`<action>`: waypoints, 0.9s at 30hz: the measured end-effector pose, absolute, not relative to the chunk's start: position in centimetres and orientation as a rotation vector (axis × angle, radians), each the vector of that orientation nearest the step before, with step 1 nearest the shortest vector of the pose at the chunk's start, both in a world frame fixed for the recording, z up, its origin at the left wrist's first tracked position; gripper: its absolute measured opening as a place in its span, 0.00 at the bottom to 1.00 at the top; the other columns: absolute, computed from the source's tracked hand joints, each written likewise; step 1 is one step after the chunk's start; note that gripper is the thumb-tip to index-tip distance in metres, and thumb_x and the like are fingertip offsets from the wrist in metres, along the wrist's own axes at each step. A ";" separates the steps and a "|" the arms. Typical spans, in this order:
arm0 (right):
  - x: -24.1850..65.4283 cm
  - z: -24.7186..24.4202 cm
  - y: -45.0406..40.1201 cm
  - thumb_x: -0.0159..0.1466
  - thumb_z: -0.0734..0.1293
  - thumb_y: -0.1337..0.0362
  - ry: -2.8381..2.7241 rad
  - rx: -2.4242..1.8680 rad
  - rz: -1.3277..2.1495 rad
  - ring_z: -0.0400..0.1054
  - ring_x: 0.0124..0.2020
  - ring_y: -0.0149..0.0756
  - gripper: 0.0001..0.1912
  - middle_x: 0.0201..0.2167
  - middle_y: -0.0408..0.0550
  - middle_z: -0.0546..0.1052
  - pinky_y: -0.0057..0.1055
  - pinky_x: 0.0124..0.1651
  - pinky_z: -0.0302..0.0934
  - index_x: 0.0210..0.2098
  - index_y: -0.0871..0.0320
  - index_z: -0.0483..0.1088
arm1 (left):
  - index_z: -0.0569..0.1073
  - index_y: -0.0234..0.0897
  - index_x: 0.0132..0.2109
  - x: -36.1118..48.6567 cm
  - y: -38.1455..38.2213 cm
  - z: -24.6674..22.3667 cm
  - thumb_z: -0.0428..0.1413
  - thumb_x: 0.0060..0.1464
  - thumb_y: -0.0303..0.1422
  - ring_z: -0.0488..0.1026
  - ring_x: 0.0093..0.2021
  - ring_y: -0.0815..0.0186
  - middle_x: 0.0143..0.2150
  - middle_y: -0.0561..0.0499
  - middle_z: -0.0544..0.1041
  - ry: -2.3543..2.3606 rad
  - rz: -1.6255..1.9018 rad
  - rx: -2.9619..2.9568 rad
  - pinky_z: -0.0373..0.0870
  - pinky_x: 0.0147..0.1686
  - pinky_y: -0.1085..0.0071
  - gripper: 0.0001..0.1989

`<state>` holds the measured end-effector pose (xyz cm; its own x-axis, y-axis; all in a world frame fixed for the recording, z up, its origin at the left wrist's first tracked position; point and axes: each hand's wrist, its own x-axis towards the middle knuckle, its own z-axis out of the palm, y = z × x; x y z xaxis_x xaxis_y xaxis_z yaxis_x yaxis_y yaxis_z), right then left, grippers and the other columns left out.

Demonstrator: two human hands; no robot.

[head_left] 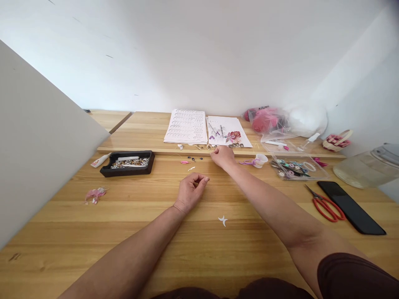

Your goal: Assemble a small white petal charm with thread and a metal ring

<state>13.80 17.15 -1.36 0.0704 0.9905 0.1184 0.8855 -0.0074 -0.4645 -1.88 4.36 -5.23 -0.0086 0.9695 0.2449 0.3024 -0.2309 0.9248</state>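
Observation:
My left hand (191, 192) rests on the wooden table (187, 265), its fingers curled and thumb against forefinger; whether anything is pinched there is too small to tell. Just beyond it lie a white paper strip (191, 168), a pink oval piece (185, 162) and several small dark pieces. My right hand (223, 156) is closed at the edge of the raised ledge, beside a row of small round pieces (236, 145). Its fingertips hide whatever they may hold. Two white paper crescents (222, 221) lie nearer to me.
Printed sheets (185, 126) and a flower drawing (229, 128) lie on the ledge. A black tray of beads (127, 164) stands left, with pink thread (95, 195) below it. Right are a clear box (296, 168), red-handled scissors (327, 207), a phone (350, 207) and a jar (361, 168).

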 end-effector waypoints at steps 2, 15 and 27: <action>13.8 -1.3 17.1 0.56 0.68 0.63 -1.877 -1.935 0.324 0.75 0.39 0.43 0.04 0.34 0.51 0.82 0.31 0.38 0.62 0.27 0.56 0.75 | 0.78 0.36 0.33 -1.9 4.4 -5.2 0.58 0.58 0.40 0.72 0.31 0.67 0.31 0.51 0.79 1.345 1.259 1.596 0.68 0.34 0.72 0.12; 14.4 -0.2 15.8 0.60 0.69 0.58 -1.989 -1.898 0.266 0.75 0.38 0.45 0.10 0.32 0.53 0.81 0.33 0.39 0.61 0.26 0.56 0.74 | 0.77 0.37 0.33 -1.9 4.4 -5.3 0.58 0.57 0.42 0.72 0.30 0.67 0.29 0.51 0.78 1.334 1.247 1.555 0.67 0.32 0.72 0.13; 15.1 11.6 -2.7 0.60 0.71 0.61 -2.291 -0.981 1.066 0.66 0.21 0.28 0.08 0.25 0.37 0.79 0.25 0.25 0.57 0.38 0.46 0.80 | 0.76 0.35 0.32 -2.1 4.3 -4.6 0.59 0.57 0.42 0.70 0.30 0.67 0.28 0.52 0.75 1.262 1.270 1.401 0.68 0.33 0.72 0.14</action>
